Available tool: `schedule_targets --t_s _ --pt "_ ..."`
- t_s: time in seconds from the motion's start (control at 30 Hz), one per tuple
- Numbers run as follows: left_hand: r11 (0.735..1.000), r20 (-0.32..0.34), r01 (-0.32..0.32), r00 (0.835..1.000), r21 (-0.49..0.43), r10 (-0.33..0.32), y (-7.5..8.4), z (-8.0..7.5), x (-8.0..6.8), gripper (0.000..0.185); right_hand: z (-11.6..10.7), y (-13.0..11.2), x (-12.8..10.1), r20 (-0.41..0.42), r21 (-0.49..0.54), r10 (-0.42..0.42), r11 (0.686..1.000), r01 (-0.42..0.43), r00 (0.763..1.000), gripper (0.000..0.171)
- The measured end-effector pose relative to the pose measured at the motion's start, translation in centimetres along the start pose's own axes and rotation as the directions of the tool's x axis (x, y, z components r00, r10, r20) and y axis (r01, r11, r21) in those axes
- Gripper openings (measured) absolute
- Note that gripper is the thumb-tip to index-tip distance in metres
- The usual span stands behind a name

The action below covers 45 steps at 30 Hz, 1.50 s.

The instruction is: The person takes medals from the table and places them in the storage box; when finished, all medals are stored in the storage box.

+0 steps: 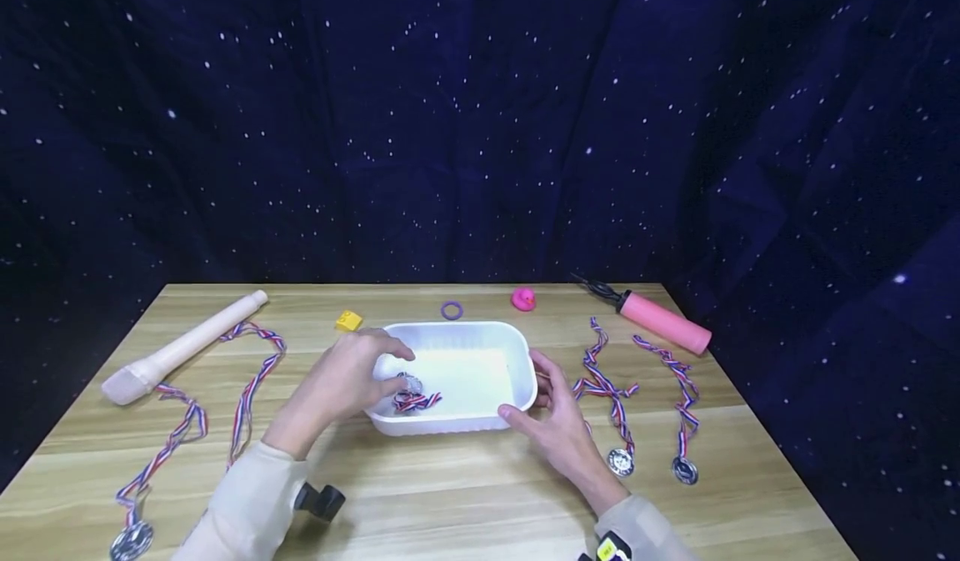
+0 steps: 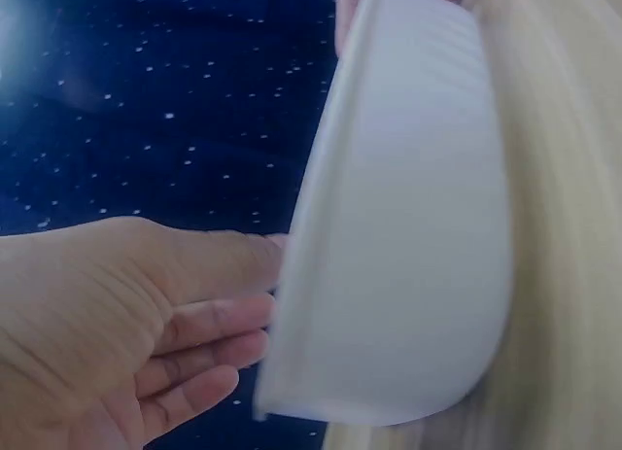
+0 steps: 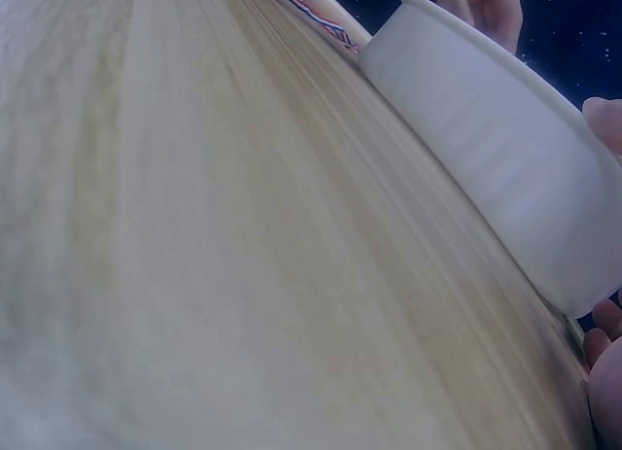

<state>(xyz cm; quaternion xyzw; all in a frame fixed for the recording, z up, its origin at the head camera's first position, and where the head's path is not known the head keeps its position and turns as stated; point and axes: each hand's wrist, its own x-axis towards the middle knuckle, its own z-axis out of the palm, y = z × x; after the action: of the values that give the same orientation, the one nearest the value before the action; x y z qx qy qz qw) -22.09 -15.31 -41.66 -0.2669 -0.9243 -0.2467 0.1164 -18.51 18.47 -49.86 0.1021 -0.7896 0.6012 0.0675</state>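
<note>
Fingers of the left hand [image 1: 347, 382] reach, loosely spread, over the white tub [image 1: 525, 353] above the medal [image 1: 411, 396] inside; right hand [image 1: 558, 415] steadies its rim, open. Best keep the tub pinned flat on the worktop [image 1: 465, 494].

Count on counter [image 1: 465, 494]: medals with striped ribbons, 4 — one in the tub [image 1: 411, 398], two at right [image 1: 621, 461] [image 1: 685, 470], one at left [image 1: 132, 539]. White tub [image 1: 517, 353], 1. Pink pump [image 1: 663, 322], 1. Beige microphone [image 1: 180, 348], 1. Pink duck [image 1: 523, 298], 1. Purple ring [image 1: 452, 310], 1. Yellow block [image 1: 348, 321], 1. Hands, 2: left hand [image 1: 341, 382], right hand [image 1: 558, 419].
</note>
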Motion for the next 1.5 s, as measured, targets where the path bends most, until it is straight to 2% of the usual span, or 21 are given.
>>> schedule_targets --t_s 0.13,0.3,0.53,0.73,0.87,1.07,1.27,1.33,1.5 --pt "0.997 -0.062 0.005 0.998 -0.082 -0.010 -0.1 -1.5 -0.3 0.031 0.1 0.0 0.2 0.004 0.009 -0.007 1.000 0.007 1.000 0.101" --pt "0.991 -0.119 0.000 0.993 -0.135 -0.016 -0.6 -4.0 -2.0 0.030 0.4 0.1 0.4 0.021 0.006 -0.006 1.000 0.006 1.000 0.103" --pt "0.996 -0.205 -0.060 0.978 -0.061 0.047 -1.4 -6.7 -5.0 0.039 0.6 0.0 0.3 0.015 0.004 -0.019 1.000 0.019 1.000 0.102" --pt "0.999 -0.266 -0.044 0.963 0.001 0.042 -2.5 -8.2 -7.6 0.043 0.3 0.0 0.3 0.010 -0.008 -0.011 1.000 0.011 1.000 0.102" --pt "1.000 -0.293 0.014 0.956 0.013 -0.009 -3.3 -8.4 -10.0 0.047 0.2 0.0 0.3 0.010 -0.001 -0.018 1.000 0.018 1.000 0.102" --pt "0.994 -0.270 0.097 0.957 -0.044 -0.105 -4.2 -8.4 -13.8 0.049 0.2 0.0 0.4 0.007 -0.017 -0.017 1.000 0.017 1.000 0.102" --pt "0.978 -0.235 0.177 0.951 -0.113 -0.200 -4.8 -7.6 -17.1 0.051 0.2 0.2 0.4 0.003 -0.013 -0.021 1.000 0.021 1.000 0.101" --pt "0.978 -0.233 0.168 0.953 -0.120 -0.193 -5.1 -7.1 -18.0 0.054 0.1 0.2 0.3 0.004 -0.007 -0.023 1.000 0.023 1.000 0.101" --pt "0.983 -0.217 0.062 0.971 -0.173 -0.099 -6.2 -5.5 -19.8 0.066 0.0 0.2 0.2 -0.002 -0.005 -0.011 1.000 0.011 1.000 0.102"
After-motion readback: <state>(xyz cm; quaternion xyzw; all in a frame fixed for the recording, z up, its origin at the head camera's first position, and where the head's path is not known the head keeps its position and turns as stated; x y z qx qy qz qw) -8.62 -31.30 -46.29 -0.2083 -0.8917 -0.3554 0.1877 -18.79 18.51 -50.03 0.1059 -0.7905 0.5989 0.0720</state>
